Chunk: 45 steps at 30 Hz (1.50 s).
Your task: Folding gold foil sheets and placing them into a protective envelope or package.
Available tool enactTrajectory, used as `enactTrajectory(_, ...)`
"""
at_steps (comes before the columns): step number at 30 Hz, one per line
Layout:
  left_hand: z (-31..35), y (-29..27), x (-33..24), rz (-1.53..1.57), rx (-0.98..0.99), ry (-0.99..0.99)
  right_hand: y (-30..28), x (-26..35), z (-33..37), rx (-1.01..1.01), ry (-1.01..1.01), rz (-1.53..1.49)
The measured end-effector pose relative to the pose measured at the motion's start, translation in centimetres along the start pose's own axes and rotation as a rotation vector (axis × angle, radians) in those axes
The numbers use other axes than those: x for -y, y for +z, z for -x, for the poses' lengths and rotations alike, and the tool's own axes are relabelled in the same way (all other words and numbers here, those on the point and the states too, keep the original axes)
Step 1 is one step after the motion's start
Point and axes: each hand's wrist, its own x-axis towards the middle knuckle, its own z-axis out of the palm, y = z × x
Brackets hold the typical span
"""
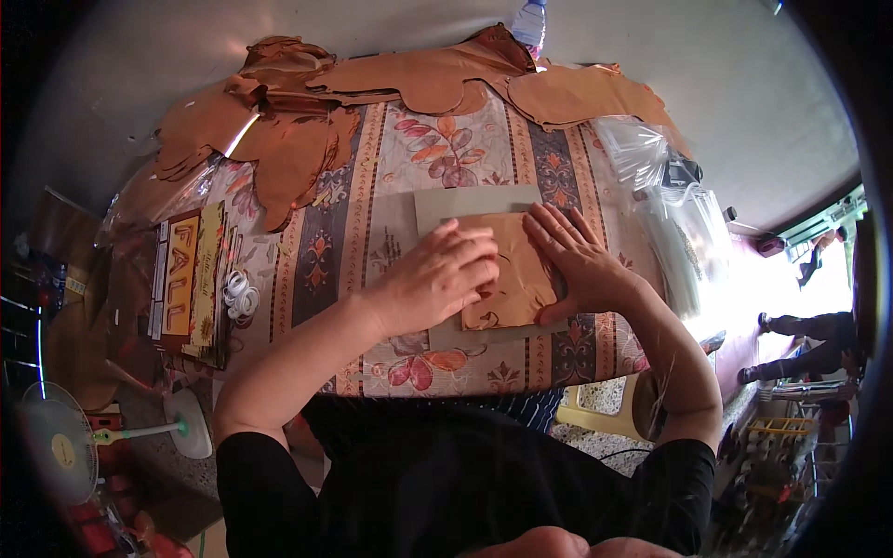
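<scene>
A folded brown sheet (512,270), roughly rectangular and creased, lies on a flat grey board (442,202) in front of me. My left hand (439,277) rests at the sheet's left edge with its fingers curled inward. Whatever is between those fingers, if anything, is hidden beneath them. My right hand (584,265) lies flat over the sheet's right edge, fingers stretched out and thumb near the lower right corner.
Large brown cut sheets (400,79) are piled along the table's far side. To the left lie stacked printed signs (186,279) and a white cord coil (242,296). Clear plastic bags (670,232) sit at right; a bottle (530,23) stands behind. A fan (60,446) is lower left.
</scene>
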Motion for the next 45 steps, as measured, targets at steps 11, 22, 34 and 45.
enactTrajectory(11,2.1,1.1,-1.3,-0.207,0.214,-0.342,0.0,-0.1,0.1,-0.007,-0.006,-0.009)
enactTrajectory(22,2.4,1.6,-1.0,-0.103,0.123,-0.339,-0.8,-0.3,0.2,0.037,-0.008,-0.036)
enactTrajectory(34,0.9,2.2,-1.8,-0.1,0.082,-0.285,0.4,1.3,-0.8,-0.016,-0.021,-0.009)
enactTrajectory(45,1.0,2.1,-1.6,-0.122,0.083,-0.244,1.8,4.7,-3.1,-0.031,0.028,-0.035)
